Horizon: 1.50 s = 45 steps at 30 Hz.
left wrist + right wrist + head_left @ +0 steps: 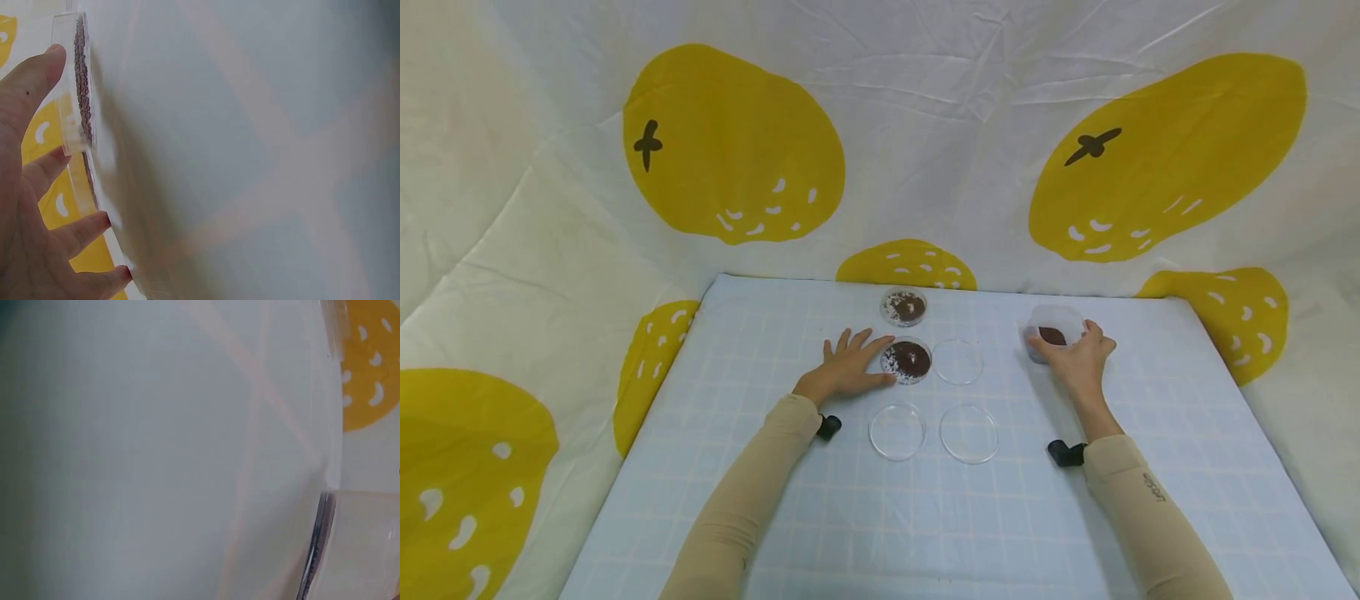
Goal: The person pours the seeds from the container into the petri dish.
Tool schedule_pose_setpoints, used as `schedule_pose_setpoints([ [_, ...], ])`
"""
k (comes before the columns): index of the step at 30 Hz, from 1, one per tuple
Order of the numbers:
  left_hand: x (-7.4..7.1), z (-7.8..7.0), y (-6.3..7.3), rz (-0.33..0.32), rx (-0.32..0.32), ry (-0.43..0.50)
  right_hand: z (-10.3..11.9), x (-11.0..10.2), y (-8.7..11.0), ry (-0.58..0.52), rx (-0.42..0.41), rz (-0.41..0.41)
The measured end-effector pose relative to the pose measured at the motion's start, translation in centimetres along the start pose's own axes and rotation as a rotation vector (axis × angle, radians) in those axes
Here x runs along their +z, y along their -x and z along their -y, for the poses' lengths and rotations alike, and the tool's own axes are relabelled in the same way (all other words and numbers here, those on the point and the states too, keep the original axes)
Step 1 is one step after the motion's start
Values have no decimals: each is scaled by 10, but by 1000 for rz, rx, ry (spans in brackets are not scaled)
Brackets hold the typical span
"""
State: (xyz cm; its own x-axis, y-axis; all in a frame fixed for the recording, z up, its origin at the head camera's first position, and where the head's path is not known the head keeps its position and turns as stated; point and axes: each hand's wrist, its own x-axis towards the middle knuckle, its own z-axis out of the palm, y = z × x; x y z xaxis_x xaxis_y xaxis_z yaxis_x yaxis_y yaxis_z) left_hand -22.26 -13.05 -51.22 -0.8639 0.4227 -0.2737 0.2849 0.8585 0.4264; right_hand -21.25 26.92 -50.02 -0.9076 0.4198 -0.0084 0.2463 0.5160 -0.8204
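My left hand (848, 372) holds a round clear petri dish (907, 361) by its sides, between thumb and index finger. Dark brown granules and white bits show in that dish; in the left wrist view, the granules form a thin layer within its clear wall (69, 106). The other fingers are spread apart. Farther right, my right hand (1078, 360) grips a clear plastic tub (1054, 317) with brown granules low inside. The tub's wall (365, 544) appears at the lower right of the right wrist view, where the hand is almost wholly out of frame.
Behind the held dish lies another petri dish (904, 307) with brown and white contents. Three see-through round dishes lie near: one to the right (957, 339), two in front (897, 459) (970, 462). A white curtain (925, 150) with yellow fruit prints borders the checked tablecloth (865, 533).
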Motion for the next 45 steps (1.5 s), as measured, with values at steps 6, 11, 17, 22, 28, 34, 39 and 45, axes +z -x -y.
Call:
schedule_pose_setpoints([
  [6, -1, -1, 0, 1, -3, 1, 4, -4, 3, 16, -17, 28],
  [11, -2, 0, 0, 4, -4, 0, 9, -7, 5, 37, -116, -30],
  [17, -2, 0, 0, 7, -4, 1, 23, -6, 8, 67, -324, -53],
  [22, -1, 2, -2, 4, 0, 2, 32, 0, 11, 107, -516, 48],
  [28, 1, 2, -3, 6, -2, 6, 37, 9, 20, 156, -646, 262],
  [34, 2, 4, -4, 4, 0, 8, 38, 17, 26, 150, -614, 477],
  [39, 3, 6, -4, 1, 4, 3, 34, 25, 24, 199, -589, 627],
  [45, 3, 3, -3, -1, 3, 12, 30, 33, 20, 208, -579, 713],
])
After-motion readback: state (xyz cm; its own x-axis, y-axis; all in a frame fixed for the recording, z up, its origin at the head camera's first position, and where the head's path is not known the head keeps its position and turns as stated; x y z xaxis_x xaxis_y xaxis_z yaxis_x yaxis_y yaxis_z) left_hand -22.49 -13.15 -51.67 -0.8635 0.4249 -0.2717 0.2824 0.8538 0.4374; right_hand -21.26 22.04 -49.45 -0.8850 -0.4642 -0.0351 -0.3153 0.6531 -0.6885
